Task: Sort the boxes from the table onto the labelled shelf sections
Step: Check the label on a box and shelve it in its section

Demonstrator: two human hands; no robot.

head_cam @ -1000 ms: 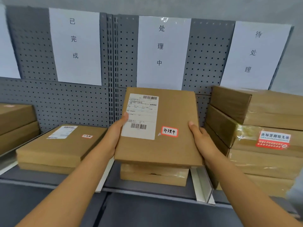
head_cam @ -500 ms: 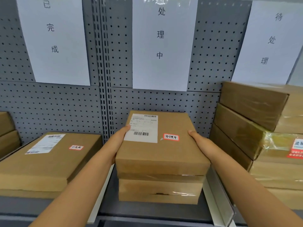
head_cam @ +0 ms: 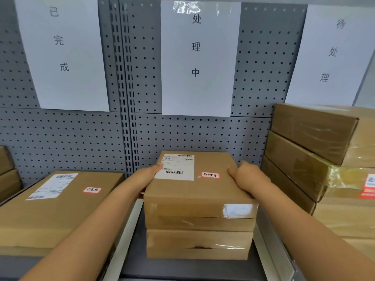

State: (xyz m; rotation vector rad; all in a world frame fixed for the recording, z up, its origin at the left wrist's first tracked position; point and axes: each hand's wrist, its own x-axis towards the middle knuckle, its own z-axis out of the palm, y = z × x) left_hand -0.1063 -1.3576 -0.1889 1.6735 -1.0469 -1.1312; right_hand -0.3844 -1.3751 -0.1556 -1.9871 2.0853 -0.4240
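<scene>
Three paper signs on the pegboard: left sign point(head_cam: 60, 53) says 已完成, middle sign point(head_cam: 196, 57) 处理中, right sign point(head_cam: 332, 53) 待处理. The middle box point(head_cam: 194, 191) has a red-edged sticker point(head_cam: 210, 175) reading 处理中 (its shipping label is too small to read).

L hand point(head_cam: 146, 176) & R hand point(head_cam: 246, 177) both extended fwd, fingers curled

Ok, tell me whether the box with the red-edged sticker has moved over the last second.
Yes. The box has come down from in front of the middle paper sign onto the stack below.
</scene>
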